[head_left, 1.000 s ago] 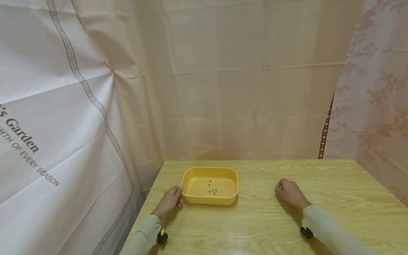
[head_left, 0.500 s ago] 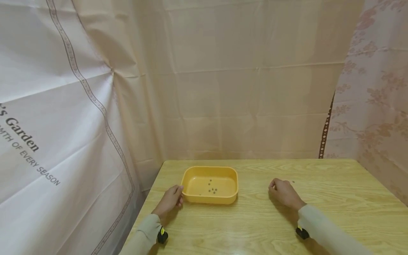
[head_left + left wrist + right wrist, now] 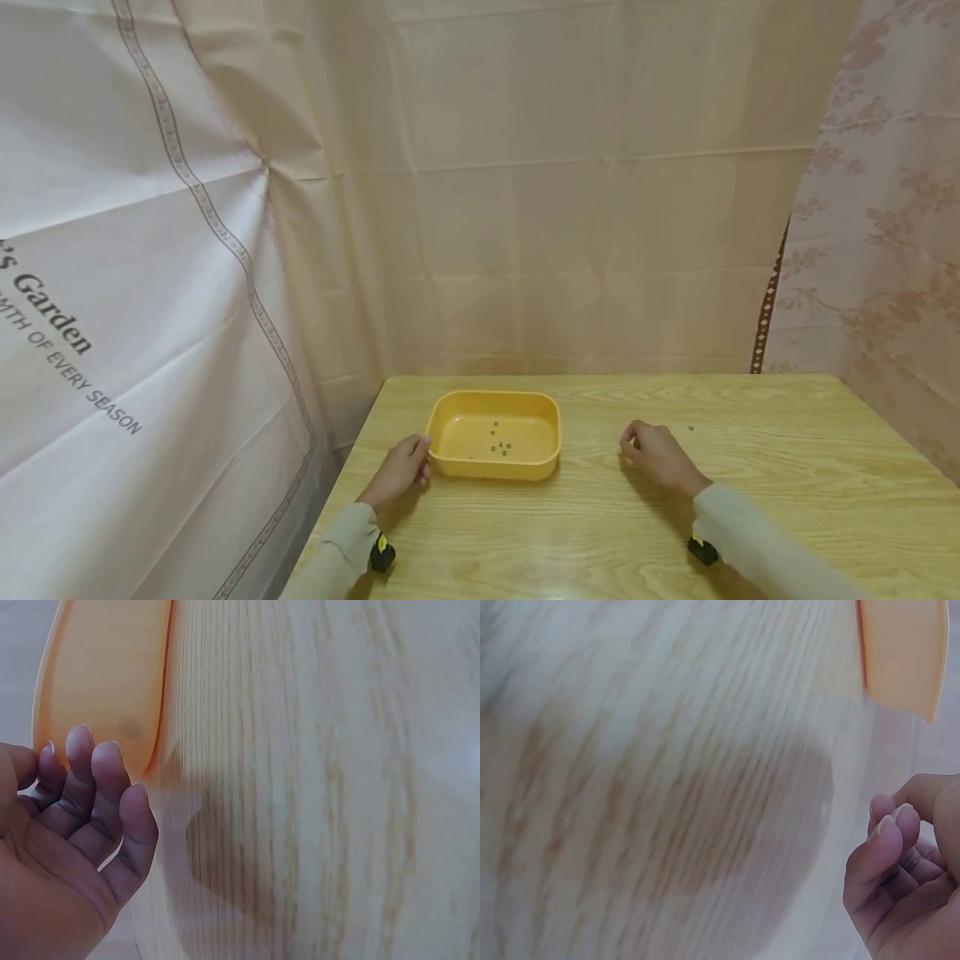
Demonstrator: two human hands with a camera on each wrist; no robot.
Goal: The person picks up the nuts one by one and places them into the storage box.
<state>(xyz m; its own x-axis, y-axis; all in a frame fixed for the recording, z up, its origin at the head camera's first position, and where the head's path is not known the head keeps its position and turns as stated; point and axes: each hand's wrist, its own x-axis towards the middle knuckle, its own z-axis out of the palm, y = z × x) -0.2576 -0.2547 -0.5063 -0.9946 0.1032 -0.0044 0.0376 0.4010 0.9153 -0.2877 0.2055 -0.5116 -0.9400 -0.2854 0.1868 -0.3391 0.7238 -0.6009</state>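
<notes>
The yellow tray (image 3: 551,433), low and centre-left on the wooden table (image 3: 787,467), holds small dark bits (image 3: 500,448); the left hand (image 3: 399,475) steadies its left wall with relaxed fingers, while the right hand (image 3: 657,454), fingertips pinched together, should travel level and slowly towards it.

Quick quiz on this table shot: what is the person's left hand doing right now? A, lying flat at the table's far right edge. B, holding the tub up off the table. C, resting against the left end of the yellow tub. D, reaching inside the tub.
C: the left hand rests on the table with its fingertips against the left end of the yellow tub, which sits flat on the wood.
</notes>
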